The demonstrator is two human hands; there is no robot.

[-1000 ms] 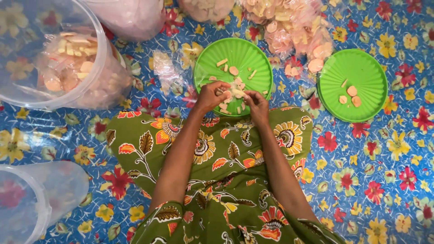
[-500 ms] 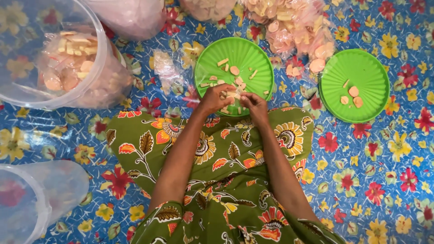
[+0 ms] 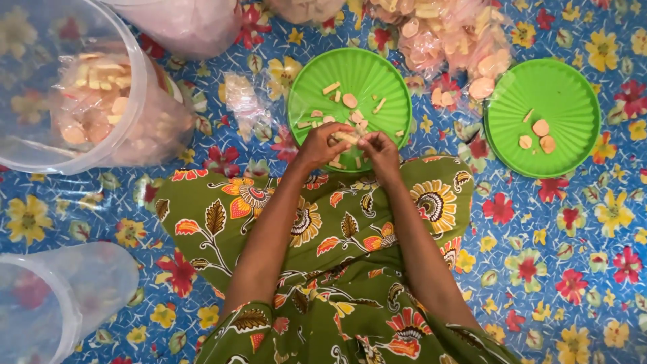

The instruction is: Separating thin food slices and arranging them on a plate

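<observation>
Forearms reached straight out over a lap draped in green leaf-and-flower cloth [image 3: 337, 243], wrists drawn close together. The left hand [image 3: 322, 143] and right hand [image 3: 379, 148] were curled, fingertips pinching from both sides a small pale, stick-like cracker piece [image 3: 346, 137]. That piece was tan and thin, much like the scraps scattered nearby. It sat between the two hands, held just above the near edge of a round green ribbed plastic plate [image 3: 377, 74]. A second green plate [image 3: 566, 94] with three pale round chips lay well apart to the right.
</observation>
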